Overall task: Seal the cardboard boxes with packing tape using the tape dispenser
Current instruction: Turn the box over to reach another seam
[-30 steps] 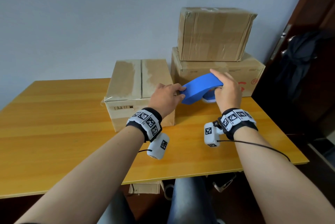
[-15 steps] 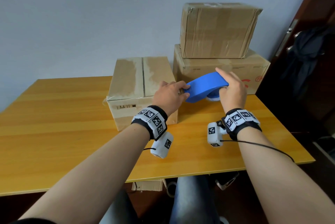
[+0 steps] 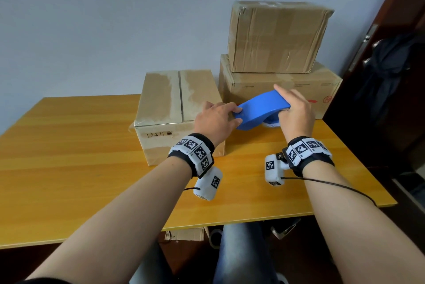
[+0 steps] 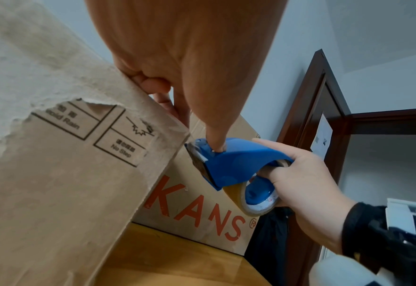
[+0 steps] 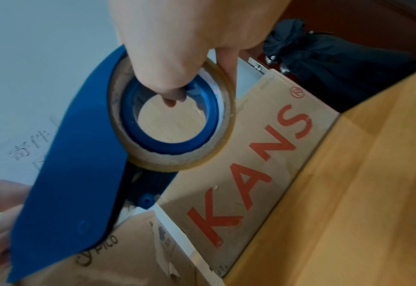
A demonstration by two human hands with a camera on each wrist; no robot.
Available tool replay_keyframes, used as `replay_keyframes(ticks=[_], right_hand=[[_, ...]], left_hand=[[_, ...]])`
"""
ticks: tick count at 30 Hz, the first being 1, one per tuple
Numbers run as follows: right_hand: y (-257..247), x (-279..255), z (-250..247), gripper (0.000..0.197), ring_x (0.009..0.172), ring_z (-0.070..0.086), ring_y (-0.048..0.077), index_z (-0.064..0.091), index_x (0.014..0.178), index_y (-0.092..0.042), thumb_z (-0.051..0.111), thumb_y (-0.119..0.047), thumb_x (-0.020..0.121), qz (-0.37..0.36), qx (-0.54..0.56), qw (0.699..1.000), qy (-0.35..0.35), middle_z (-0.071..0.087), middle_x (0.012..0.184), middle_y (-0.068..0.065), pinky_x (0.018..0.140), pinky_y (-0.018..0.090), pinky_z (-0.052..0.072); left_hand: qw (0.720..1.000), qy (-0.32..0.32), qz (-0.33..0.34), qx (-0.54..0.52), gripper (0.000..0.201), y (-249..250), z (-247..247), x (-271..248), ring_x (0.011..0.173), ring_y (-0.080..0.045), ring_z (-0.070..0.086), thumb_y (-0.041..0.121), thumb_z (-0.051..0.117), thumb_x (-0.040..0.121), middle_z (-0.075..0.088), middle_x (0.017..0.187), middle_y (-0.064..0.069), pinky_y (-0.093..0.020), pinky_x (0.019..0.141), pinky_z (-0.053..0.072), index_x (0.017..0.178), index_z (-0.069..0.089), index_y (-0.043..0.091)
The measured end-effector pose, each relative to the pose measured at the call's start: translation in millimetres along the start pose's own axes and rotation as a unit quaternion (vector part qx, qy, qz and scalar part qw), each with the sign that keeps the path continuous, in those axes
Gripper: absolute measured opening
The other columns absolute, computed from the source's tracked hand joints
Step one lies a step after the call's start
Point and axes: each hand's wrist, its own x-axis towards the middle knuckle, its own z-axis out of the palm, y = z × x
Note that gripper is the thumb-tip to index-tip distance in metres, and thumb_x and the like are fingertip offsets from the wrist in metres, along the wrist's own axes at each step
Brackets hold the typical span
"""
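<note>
A blue tape dispenser (image 3: 262, 109) with a roll of clear brown tape (image 5: 177, 160) hangs above the table, just right of the near cardboard box (image 3: 179, 109). My right hand (image 3: 296, 113) grips its rear, with fingers hooked through the roll's core (image 5: 167, 92). My left hand (image 3: 216, 120) pinches the dispenser's front tip, with one finger on top near the blade (image 4: 216, 147). The tip sits at the box's upper right edge. The box's top flaps are down, and a bare seam (image 3: 180, 97) runs between them.
Two more cardboard boxes are stacked at the back right, a large one printed KANS (image 3: 322, 90) below and a taped one (image 3: 276, 35) on top. The yellow wooden table (image 3: 69, 157) stretches left. A dark door (image 3: 391, 31) with a black bag stands at the right.
Both hands and the dispenser have kept their grip and rose very slightly beside the box. The head view shifted a little.
</note>
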Motion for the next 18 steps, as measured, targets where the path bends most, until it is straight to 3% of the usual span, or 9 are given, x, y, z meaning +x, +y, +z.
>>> replay_keyframes(ticks=[4,10,14,16,18], right_hand=[[-17,11,-3,0.073,0.096,0.058,0.022,0.069,0.129,-0.026,0.044,0.018,0.075,-0.025,-0.042,0.998,-0.027,0.066,0.116,-0.004,0.063,0.033,0.046],[-35,32,-4,0.068,0.095,0.061,0.028,0.073,0.121,-0.028,0.048,0.016,0.076,-0.065,-0.08,0.993,-0.051,0.067,0.11,-0.003,0.068,0.042,0.052],[-52,34,-1,0.051,0.104,0.058,0.03,0.074,0.114,-0.037,0.054,0.002,0.087,-0.103,-0.187,0.973,-0.089,0.067,0.107,-0.004,0.069,0.033,0.033],[-53,34,-1,0.05,0.104,0.058,0.032,0.075,0.112,-0.038,0.05,0.0,0.09,-0.072,-0.197,0.974,-0.085,0.069,0.106,-0.002,0.068,0.032,0.031],[-42,37,-4,0.056,0.102,0.061,0.035,0.075,0.113,-0.038,0.044,0.002,0.089,-0.012,-0.204,0.974,-0.094,0.07,0.111,0.002,0.067,0.033,0.037]], left_hand=[[1.0,-0.006,-0.005,-0.026,0.035,-3,-1,2,0.123,-0.022,0.041,0.044,0.056,0.098,0.064,0.124,0.007,-0.035,0.089,0.044,0.132,0.06,0.036],[0.999,-0.014,-0.012,-0.043,0.032,-4,-5,3,0.127,-0.024,0.04,0.041,0.052,0.101,0.063,0.131,0.008,-0.034,0.094,0.041,0.126,0.068,0.029],[0.983,-0.05,-0.004,0.178,0.039,12,6,-8,0.13,-0.024,0.032,0.063,0.046,0.095,0.046,0.146,0.017,-0.041,0.094,0.037,0.118,0.07,0.043],[0.987,-0.046,-0.005,0.154,0.035,14,7,-7,0.131,-0.025,0.031,0.064,0.045,0.095,0.043,0.149,0.017,-0.044,0.095,0.036,0.122,0.065,0.051],[0.996,-0.063,-0.026,0.064,0.035,12,-3,1,0.135,-0.027,0.03,0.064,0.048,0.094,0.04,0.153,0.016,-0.047,0.099,0.039,0.126,0.06,0.055]])
